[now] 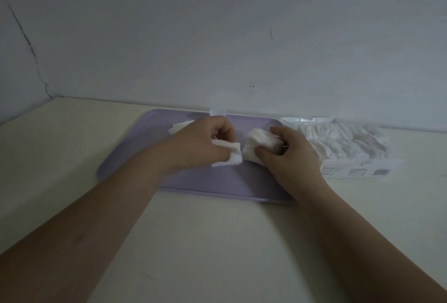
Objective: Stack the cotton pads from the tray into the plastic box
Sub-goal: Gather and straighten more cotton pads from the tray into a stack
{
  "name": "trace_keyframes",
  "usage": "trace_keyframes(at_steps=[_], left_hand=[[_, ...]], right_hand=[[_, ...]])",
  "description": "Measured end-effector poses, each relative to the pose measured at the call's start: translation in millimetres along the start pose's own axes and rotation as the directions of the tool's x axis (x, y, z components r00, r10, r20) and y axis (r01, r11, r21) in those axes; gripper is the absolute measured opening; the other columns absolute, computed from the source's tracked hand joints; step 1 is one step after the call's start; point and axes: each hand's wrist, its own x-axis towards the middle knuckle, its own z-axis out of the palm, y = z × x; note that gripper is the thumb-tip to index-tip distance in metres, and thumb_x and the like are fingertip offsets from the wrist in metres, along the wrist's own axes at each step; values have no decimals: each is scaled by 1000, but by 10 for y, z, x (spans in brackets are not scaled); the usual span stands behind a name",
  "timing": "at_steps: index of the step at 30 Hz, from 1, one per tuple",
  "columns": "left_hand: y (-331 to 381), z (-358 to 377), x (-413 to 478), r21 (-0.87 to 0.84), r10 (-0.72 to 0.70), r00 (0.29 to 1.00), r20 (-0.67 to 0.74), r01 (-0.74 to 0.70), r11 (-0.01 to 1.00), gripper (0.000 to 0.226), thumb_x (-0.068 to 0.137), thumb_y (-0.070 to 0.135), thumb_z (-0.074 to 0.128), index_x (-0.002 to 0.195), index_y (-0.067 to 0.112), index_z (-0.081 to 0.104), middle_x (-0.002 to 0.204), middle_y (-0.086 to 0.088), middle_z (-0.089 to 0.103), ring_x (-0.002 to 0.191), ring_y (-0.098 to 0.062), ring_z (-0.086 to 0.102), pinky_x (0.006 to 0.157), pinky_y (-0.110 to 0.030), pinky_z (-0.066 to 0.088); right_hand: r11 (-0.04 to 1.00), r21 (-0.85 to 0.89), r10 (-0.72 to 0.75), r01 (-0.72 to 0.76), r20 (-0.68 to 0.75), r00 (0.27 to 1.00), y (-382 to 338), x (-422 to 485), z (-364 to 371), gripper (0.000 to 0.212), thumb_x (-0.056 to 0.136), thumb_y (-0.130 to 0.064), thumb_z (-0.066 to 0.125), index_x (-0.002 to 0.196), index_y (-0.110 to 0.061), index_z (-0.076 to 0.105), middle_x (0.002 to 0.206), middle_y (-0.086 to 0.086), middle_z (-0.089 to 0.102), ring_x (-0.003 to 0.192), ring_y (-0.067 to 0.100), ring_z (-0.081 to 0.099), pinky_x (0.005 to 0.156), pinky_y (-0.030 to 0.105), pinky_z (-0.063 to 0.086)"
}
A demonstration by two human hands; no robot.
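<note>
Most of what stands ahead is a bare grey-white wall [217, 24], with a crack running down its left side. Below it a cream table [217, 242] runs back to the wall, with wide open surface on the near side and to the left. A lilac tray [205, 181] lies toward the back, its far edge close to the wall. Just beside its right edge sits the clear plastic box [358, 169], already holding a row of white cotton pads [343, 140]. Both hands are over the tray, near each other but apart. The right hand [292, 155] curls its fingers and thumb round a small stack of pads [261, 143]. The left hand [200, 143], fingers curled under, pinches a couple of pads [229, 155]. A few loose pads [180, 126] lie on the tray behind the left knuckles.
</note>
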Motion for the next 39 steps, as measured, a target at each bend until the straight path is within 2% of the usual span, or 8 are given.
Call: trace_keyframes(at_steps=[4, 8, 13, 20, 25, 32, 36, 39], left_hand=[[82, 49, -21, -209, 88, 975, 206, -44, 977, 58, 82, -9, 74, 127, 26, 61, 99, -12, 73, 87, -21, 67, 76, -36, 55], [0, 185, 12, -148, 74, 995, 63, -64, 987, 58, 78, -6, 81, 125, 22, 63, 97, -12, 74, 83, -21, 68, 72, -37, 58], [-108, 214, 43, -100, 67, 995, -75, -75, 992, 54, 73, 0, 89, 116, 22, 65, 90, -8, 69, 76, -18, 65, 68, -33, 58], [-179, 165, 60, -211, 54, 995, -81, -70, 975, 53, 70, 1, 92, 115, 14, 67, 87, -11, 68, 74, -21, 63, 68, -38, 58], [-156, 219, 54, -196, 26, 989, -143, -54, 979, 49, 71, 0, 91, 111, 13, 67, 79, -2, 64, 62, -10, 58, 56, -20, 49], [-172, 234, 61, 7, 72, 976, -204, -72, 997, 75, 70, 20, 94, 135, 26, 55, 77, -1, 59, 57, -1, 50, 58, -16, 41], [-187, 145, 69, 21, 22, 996, -92, -20, 1000, 80, 71, 25, 95, 140, 23, 56, 71, 3, 60, 61, -3, 52, 62, -21, 41], [-192, 127, 80, 13, 26, 1000, 2, -26, 1000, 50, 70, 24, 95, 113, 27, 71, 75, -11, 67, 69, -10, 55, 71, -31, 44]], right_hand=[[997, 71, 22, -25, 51, 998, 14, 3, -3, 60, 81, -29, 80, 137, -24, 58, 120, -5, 67, 110, 14, 64, 92, 25, 47], [995, 95, -20, 8, 125, 992, 39, 7, -9, 54, 80, -17, 79, 131, -28, 63, 111, -13, 69, 105, 6, 67, 81, 6, 46], [986, 145, -105, 77, 198, 975, 64, 0, -16, 44, 87, -19, 74, 128, -28, 65, 109, -9, 75, 100, 4, 70, 96, 33, 56], [979, 198, -86, 49, 186, 979, 101, 28, 1, 45, 87, -16, 72, 129, -29, 64, 114, -6, 73, 101, 3, 71, 99, 31, 56], [964, 256, -136, 71, 245, 960, 121, 28, 4, 48, 88, -10, 71, 132, -27, 63, 113, -2, 74, 101, 5, 72, 98, 33, 57], [981, 160, -156, 110, 306, 939, 70, -14, -36, 80, 64, -46, 91, 134, -34, 56, 116, -19, 66, 105, -3, 65, 89, 9, 47], [976, 167, -180, 139, 267, 947, 70, -11, -40, 60, 81, -18, 84, 133, -32, 58, 116, -13, 67, 99, 1, 69, 91, 16, 52], [974, 153, -205, 167, 279, 938, 70, -18, -48, 57, 85, -4, 75, 129, -36, 58, 118, -11, 69, 102, 1, 70, 97, 26, 55]])
